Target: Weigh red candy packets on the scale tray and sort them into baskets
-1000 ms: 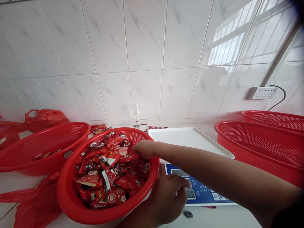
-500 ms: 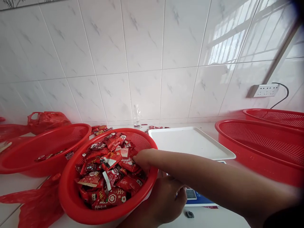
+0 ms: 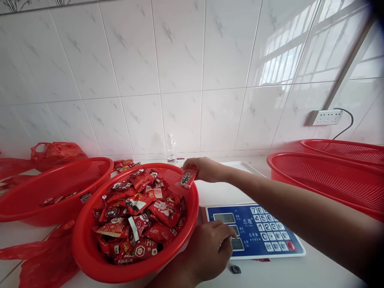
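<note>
Crumpled red plastic bag [image 3: 48,256]: lay well left of the left fingers.
Left red basket [image 3: 27,200]: stood well left of the right fingers, a few packets low inside.
Heaped red basket [image 3: 79,244]: stood just left of both hands' fingers, full of wrapped snack packets [image 3: 138,204].
Red snack packet [image 3: 188,178]: hung from the right fingertips, over the heaped basket's far right side.
Right hand [image 3: 205,170]: fingers were drawn narrow, pinching that packet.
Left hand [image 3: 210,246]: fingers were curled beside the displays; whether they gripped anything, I could not tell.
White scale tray [image 3: 222,196]: sat below and behind the right fingers.
Blue keypad panel [image 3: 255,222]: reached right from the left fingers.
Right red basket [image 3: 300,174]: stood well right of the right fingers.
</note>
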The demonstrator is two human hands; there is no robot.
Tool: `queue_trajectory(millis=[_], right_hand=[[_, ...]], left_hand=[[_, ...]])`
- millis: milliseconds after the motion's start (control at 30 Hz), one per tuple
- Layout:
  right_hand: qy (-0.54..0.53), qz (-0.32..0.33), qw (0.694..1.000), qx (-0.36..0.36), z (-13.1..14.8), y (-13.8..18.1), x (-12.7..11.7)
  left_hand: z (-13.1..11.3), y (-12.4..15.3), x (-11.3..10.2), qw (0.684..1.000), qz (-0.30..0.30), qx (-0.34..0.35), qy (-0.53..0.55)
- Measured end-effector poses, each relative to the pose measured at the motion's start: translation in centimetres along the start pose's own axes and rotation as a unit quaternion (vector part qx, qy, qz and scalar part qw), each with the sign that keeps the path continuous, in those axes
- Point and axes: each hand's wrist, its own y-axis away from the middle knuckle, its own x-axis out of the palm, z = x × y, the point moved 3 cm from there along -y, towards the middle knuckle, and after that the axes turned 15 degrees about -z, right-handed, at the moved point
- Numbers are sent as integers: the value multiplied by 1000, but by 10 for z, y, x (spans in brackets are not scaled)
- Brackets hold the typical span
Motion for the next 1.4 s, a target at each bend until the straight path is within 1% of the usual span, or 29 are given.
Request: queue_trajectory(millis=[67, 100, 167, 233, 300, 333, 400, 467, 500, 533, 567, 600, 633, 700, 733, 767, 833, 933, 1033, 1133, 1267, 1333, 1400], right_hand=[[17, -19, 999, 44, -21, 9, -11], [26, -18, 997, 66, -32, 15, -15], [43, 3, 994, 102, -50, 25, -20], [61, 27, 990, 122, -61, 34, -22], [80, 28, 989, 122, -62, 38, -23], [87, 18, 990, 113, -58, 39, -23], [91, -6, 992, 85, -40, 37, -22], [73, -16, 996, 47, -12, 34, -16], [56, -9, 998, 25, 4, 32, -10], [23, 17, 1000, -7, 21, 30, -1], [-2, 60, 998, -34, 37, 29, 10], [-14, 119, 991, -57, 52, 27, 22], [-12, 178, 981, -73, 63, 26, 36], [-2, 249, 965, -79, 79, 22, 60], [5, 265, 961, -78, 84, 20, 70], [9, 267, 960, -77, 86, 17, 78], [16, 246, 967, -69, 85, 13, 85], [12, 177, 983, -41, 74, 8, 76], [-14, 103, 995, -9, 58, 8, 53], [-37, 24, 999, 25, 40, 11, 25], [-8, -83, 992, 95, 7, 19, -7], [8, -114, 986, 122, -11, 26, -18], [9, -114, 984, 135, -27, 35, -24]], left_hand=[[0, 0, 0, 1000, 0, 5, 1], [0, 0, 0, 1000, -1, 7, 2], [0, 0, 1, 1000, -4, 11, 3], [1, 0, 2, 1000, -3, 10, 4], [2, 0, 3, 1000, 1, 8, 2], [2, 0, 3, 1000, 4, 7, 0], [2, 1, 4, 1000, 9, 6, -5], [2, 1, 4, 1000, 12, 3, -11], [2, 1, 4, 1000, 15, -1, -15], [3, 1, 4, 1000, 17, -7, -20], [3, 0, 4, 999, 20, -13, -27], [3, 0, 3, 999, 23, -16, -38], [2, 0, 2, 998, 25, -14, -58], [0, -1, -1, 992, 13, 1, -126], [-2, -2, -3, 986, 3, 13, -166], [-3, -2, -4, 980, -6, 22, -199], [-4, -3, -5, 977, -9, 33, -213], [-2, -3, -1, 991, 21, 26, -131], [2, -2, 2, 996, 32, 6, -82], [2, -1, 1, 998, 22, 4, -61], [1, 0, 0, 999, 19, 7, -40], [1, 0, 1, 999, 21, 7, -36], [2, 0, 2, 999, 21, 6, -34]])
